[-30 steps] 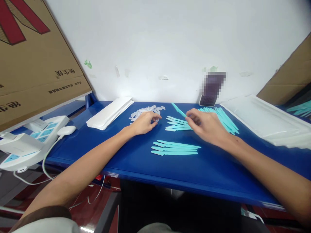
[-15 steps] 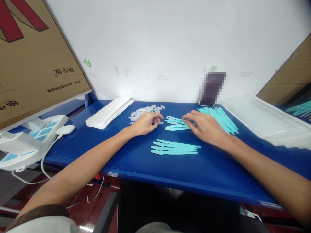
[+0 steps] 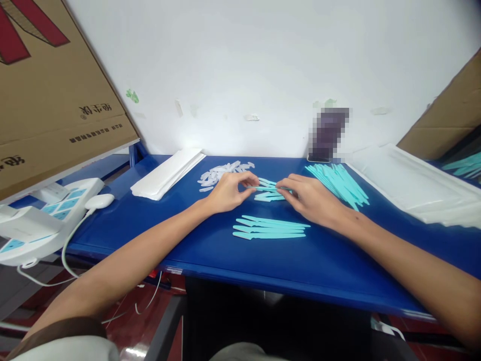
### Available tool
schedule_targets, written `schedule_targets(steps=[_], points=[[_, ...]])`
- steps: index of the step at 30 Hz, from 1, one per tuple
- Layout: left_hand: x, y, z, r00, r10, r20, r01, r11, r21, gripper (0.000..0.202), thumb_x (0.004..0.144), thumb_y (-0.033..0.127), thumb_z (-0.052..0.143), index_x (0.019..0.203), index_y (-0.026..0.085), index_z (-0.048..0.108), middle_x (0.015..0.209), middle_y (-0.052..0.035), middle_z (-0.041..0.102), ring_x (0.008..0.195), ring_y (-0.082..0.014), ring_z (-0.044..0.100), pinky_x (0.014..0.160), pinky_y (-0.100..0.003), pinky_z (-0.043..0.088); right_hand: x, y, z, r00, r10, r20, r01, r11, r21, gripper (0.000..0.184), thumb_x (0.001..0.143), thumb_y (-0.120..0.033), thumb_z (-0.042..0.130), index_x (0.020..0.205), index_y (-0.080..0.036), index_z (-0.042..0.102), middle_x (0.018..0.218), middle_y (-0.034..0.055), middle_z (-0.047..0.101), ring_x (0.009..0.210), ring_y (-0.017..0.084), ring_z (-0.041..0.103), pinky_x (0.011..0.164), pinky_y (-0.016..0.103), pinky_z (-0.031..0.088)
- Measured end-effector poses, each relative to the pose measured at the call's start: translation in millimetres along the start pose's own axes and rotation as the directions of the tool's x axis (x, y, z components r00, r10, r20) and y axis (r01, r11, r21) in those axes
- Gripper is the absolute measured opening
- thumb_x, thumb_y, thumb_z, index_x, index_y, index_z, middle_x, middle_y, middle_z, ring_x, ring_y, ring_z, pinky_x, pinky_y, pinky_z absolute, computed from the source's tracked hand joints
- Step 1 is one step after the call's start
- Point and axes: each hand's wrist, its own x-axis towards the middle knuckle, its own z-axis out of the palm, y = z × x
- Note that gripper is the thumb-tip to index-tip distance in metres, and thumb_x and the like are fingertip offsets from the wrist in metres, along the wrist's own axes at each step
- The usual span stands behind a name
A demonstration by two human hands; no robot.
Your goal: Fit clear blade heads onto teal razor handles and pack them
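from a head camera we looked down on a blue surface (image 3: 210,250). at far left a cardboard box (image 3: 56,100) leaned above a white power strip (image 3: 48,210). next lay a stack of white sleeves (image 3: 167,173), then a pile of clear caps (image 3: 216,175). our left hand (image 3: 227,191) rested just beside the caps, its fingers (image 3: 251,181) pinched closed on one end of a teal razor (image 3: 267,188), part of a small cluster (image 3: 265,197) mid-surface. our right hand (image 3: 310,200) touched the other end; we could not tell whether its fingers gripped. nearer us lay a row of four razors (image 3: 270,228). further right spread a larger razor pile (image 3: 338,181), then white trays (image 3: 409,188).
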Motion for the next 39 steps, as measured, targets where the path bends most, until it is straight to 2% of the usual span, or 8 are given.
schedule_targets(steps=[5,9,13,17,21,26,34,39], points=[[5.3,-23.4,-23.0,0.992,-0.071,-0.109,0.098,0.960,0.262,0.022,0.093,0.031,0.056,0.094,0.016,0.073,0.092,-0.0053,0.076,0.069,-0.0157,0.065,0.085,-0.036,0.051,0.1,10.8,3.0,0.997,0.072,0.034,-0.070,0.996,-0.052,0.035,0.102,-0.029,0.041,0.112,-0.016,0.072,0.104,0.0124,0.069,0.086,0.024,0.066,0.077,0.037,0.048],[0.8,-45.4,-37.0,0.980,-0.135,-0.144,0.183,0.897,0.401,0.024,0.090,0.028,0.054,0.086,0.015,0.074,0.085,-0.0054,0.074,0.066,-0.0176,0.063,0.080,-0.034,0.049,-0.7,11.3,0.0,0.998,-0.002,0.062,0.005,0.998,-0.055,0.037,0.101,-0.027,0.042,0.120,-0.014,0.071,0.115,0.0155,0.070,0.102,0.030,0.066,0.087,0.044,0.049],[-1.0,-47.9,-34.5,0.992,-0.120,-0.034,0.120,0.847,0.518,0.033,0.094,0.032,0.048,0.106,0.016,0.075,0.101,-0.0100,0.073,0.087,-0.0242,0.066,0.081,-0.035,0.049,-2.3,-7.9,-14.0,0.977,-0.120,0.176,0.113,0.992,0.051,0.033,0.099,-0.036,0.050,0.115,-0.019,0.073,0.110,0.0121,0.072,0.095,0.026,0.067,0.082,0.040,0.050],[2.1,-42.2,-26.6,0.979,-0.127,0.157,-0.010,0.748,0.664,0.043,0.098,0.030,0.042,0.131,0.017,0.067,0.128,-0.0147,0.068,0.112,-0.0337,0.056,0.093,-0.047,0.042,-4.2,-23.1,-21.6,0.933,-0.165,0.321,0.112,0.978,0.177,0.028,0.094,-0.044,0.060,0.103,-0.022,0.074,0.101,0.0084,0.072,0.087,0.023,0.067,0.072,0.035,0.048],[3.2,-39.2,-23.3,0.945,-0.188,0.268,-0.041,0.743,0.668,0.042,0.101,0.025,0.037,0.130,0.019,0.068,0.132,-0.0136,0.068,0.112,-0.0345,0.053,0.095,-0.052,0.035,-3.1,-23.3,-22.0,0.909,-0.101,0.404,0.007,0.974,0.226,0.023,0.095,-0.041,0.057,0.096,-0.023,0.071,0.095,0.0057,0.070,0.080,0.020,0.063,0.067,0.032,0.045],[3.9,-34.6,-23.0,0.933,-0.127,0.338,-0.105,0.799,0.592,0.038,0.101,0.020,0.039,0.121,0.021,0.071,0.122,-0.0124,0.070,0.110,-0.0312,0.055,0.092,-0.046,0.033,-2.0,-20.9,-24.5,0.879,-0.059,0.473,-0.074,0.963,0.258,0.024,0.096,-0.042,0.054,0.091,-0.021,0.066,0.087,0.0052,0.068,0.073,0.018,0.058,0.065,0.032,0.043],[1.9,-37.1,-30.1,0.932,-0.158,0.328,-0.032,0.862,0.505,0.027,0.101,0.027,0.044,0.105,0.020,0.070,0.111,-0.0110,0.069,0.106,-0.0275,0.057,0.093,-0.041,0.039,-3.2,-10.2,-20.0,0.962,-0.027,0.271,-0.023,0.984,0.178,0.027,0.101,-0.040,0.046,0.088,-0.022,0.060,0.086,0.0044,0.070,0.074,0.019,0.059,0.072,0.034,0.042],[-1.3,-41.2,-30.7,0.936,-0.158,0.315,-0.024,0.862,0.506,0.028,0.102,0.029,0.045,0.121,0.020,0.064,0.111,-0.0114,0.069,0.108,-0.0282,0.059,0.096,-0.043,0.041,-1.7,1.1,-13.7,0.994,0.076,0.081,-0.087,0.985,0.146,0.027,0.102,-0.042,0.044,0.100,-0.022,0.061,0.083,0.0035,0.072,0.069,0.019,0.062,0.067,0.032,0.041]])
